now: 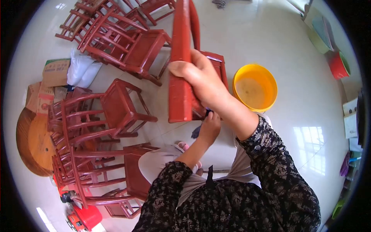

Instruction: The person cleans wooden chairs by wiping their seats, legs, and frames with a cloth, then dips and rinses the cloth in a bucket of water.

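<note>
Red chair clasped by the right hand; below that grip, the left hand (apparently wiping, closed on dark cloth) next needs steadiness.

The room is bright. A white, grid-shaped patch of glare shines on the smooth, pale tiled floor at the right, and shiny streaks show on the glossy, dark-red wooden chairs. Shadows are soft. The view bends round, with black corners, and a small purple bundle near the right edge looks fuzzy.
</note>
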